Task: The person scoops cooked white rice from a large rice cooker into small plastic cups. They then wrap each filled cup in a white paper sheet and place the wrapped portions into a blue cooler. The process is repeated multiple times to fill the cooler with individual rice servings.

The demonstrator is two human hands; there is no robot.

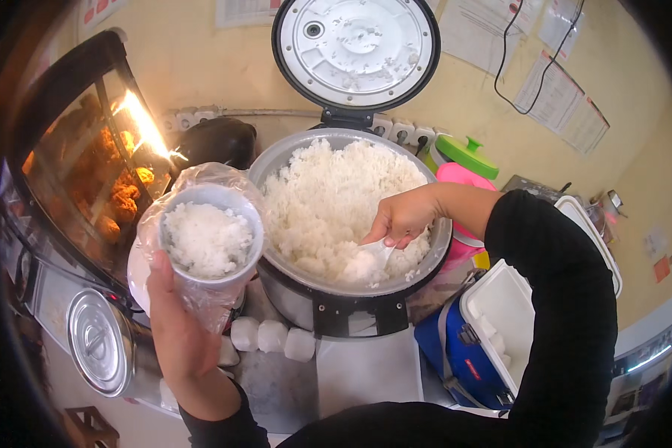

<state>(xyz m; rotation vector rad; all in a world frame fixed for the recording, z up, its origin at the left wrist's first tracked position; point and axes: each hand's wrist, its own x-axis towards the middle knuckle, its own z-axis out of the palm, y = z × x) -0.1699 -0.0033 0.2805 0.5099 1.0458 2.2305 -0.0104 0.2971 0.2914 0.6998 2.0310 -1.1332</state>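
A large rice cooker [358,305] stands before me with its round lid [356,50] raised, grains stuck to the lid's inner side. Cooked rice [330,190] fills much of its pot. My right hand [406,215] grips a pale rice paddle [379,251], its blade at the rice near the pot's front edge. Left of the pot, my left hand [182,325] holds up a white cup [257,235] heaped with rice [207,238]. Clear plastic film [201,176] wraps around the cup's outside.
At left a lit glass display warmer [89,168] holds fried pieces [124,204]. Below it is a lidded steel container [101,341]. Several white wrapped portions [272,336] line the counter. A blue cooler box [453,347] stands open at right, near a green-lidded container [465,157].
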